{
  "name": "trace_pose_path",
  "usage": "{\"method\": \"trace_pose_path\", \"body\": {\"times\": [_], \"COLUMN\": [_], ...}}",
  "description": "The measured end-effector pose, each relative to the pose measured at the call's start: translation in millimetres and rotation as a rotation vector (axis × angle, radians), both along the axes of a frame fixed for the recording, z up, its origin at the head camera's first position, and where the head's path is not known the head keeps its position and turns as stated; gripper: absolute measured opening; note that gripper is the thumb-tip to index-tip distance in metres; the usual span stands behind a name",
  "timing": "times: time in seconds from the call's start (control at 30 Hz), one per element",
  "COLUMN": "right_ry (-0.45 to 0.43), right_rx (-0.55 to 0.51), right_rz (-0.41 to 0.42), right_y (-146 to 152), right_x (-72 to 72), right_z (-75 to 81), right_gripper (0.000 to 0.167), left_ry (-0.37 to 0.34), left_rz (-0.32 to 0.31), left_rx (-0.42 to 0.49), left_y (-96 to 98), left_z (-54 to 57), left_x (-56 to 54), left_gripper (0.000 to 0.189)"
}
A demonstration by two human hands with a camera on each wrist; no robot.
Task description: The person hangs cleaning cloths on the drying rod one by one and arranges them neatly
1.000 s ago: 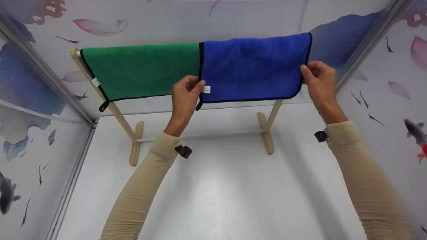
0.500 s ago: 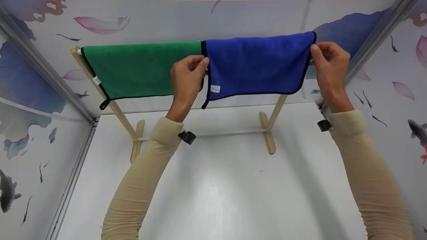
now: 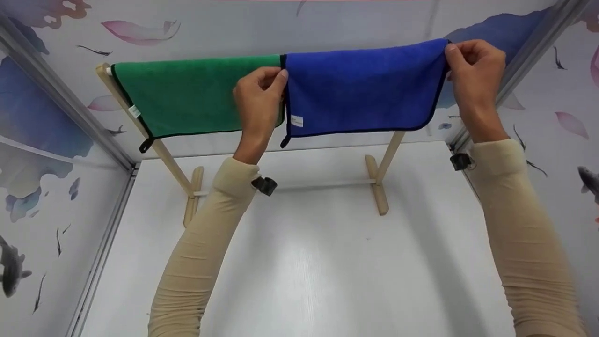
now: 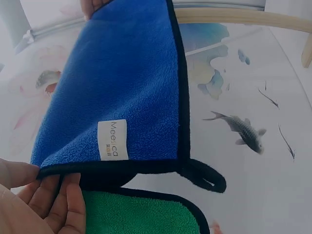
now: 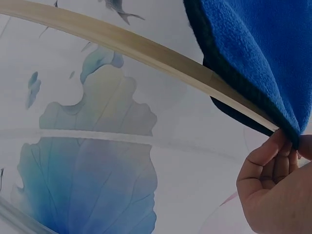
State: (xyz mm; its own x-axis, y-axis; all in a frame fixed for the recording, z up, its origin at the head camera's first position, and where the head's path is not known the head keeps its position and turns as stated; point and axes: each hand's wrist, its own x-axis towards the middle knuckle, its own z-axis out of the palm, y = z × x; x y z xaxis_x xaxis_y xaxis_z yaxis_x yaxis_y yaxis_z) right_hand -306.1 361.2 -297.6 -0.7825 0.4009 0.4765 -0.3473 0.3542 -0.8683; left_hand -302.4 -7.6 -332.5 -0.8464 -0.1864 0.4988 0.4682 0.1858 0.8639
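A blue towel point(image 3: 365, 91) with black edging hangs folded over the right half of a wooden rack. My left hand point(image 3: 259, 105) pinches its left edge near the top between thumb and fingers. At its upper right corner, my right hand point(image 3: 479, 77) pinches the black edge. In the left wrist view a white label point(image 4: 112, 140) and a black hanging loop point(image 4: 207, 178) show on the towel's edge. Beside it, a green towel point(image 3: 187, 96) drapes over the left half of the rack, partly hidden behind my left hand. The towels cover the rack's top bar.
The rack's wooden posts point(image 3: 388, 159) stand on feet point(image 3: 376, 185) on a white table point(image 3: 309, 262), joined low down by a white rod point(image 3: 323, 185). Printed wall panels point(image 3: 51, 187) with metal frame strips enclose the back and both sides.
Both hands have slid up along the blue towel's side edges, the right one also outward to the right. The towel's upper right corner is drawn further up and right.
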Motion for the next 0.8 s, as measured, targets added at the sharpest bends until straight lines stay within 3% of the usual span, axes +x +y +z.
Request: {"method": "trace_pose_path", "body": {"times": [0.1, 0.23, 0.33, 0.53, 0.67, 0.8], "right_ry": [-0.016, 0.000, 0.005, -0.011, 0.004, 0.024], "right_rx": [0.003, -0.015, -0.006, 0.035, 0.067, 0.107], "right_rz": [-0.008, 0.009, 0.042, 0.107, 0.097, 0.069], "right_y": [-1.3, -2.9, -2.7, -5.6, -14.9, -27.1], "right_x": [2.2, 2.0, 0.1, -3.3, -2.4, 7.2], "right_z": [-1.6, -1.9, -3.9, -17.4, -24.2, -19.6], "right_gripper": [0.014, 0.016, 0.017, 0.020, 0.016, 0.012], "left_ry": [-0.005, 0.078, 0.119, -0.013, -0.031, -0.007], "left_rz": [0.009, 0.061, 0.068, 0.014, 0.010, 0.012], "left_rx": [0.023, 0.095, 0.100, 0.035, 0.023, 0.006], "left_y": [-4.3, -11.9, -16.9, -21.8, -27.8, -34.3], "left_z": [0.9, 3.6, 3.6, -7.4, -14.5, -17.7], "left_x": [1.7, 1.3, 0.0, 2.4, 4.0, 6.1], "left_gripper": [0.016, 0.014, 0.014, 0.017, 0.018, 0.017]}}
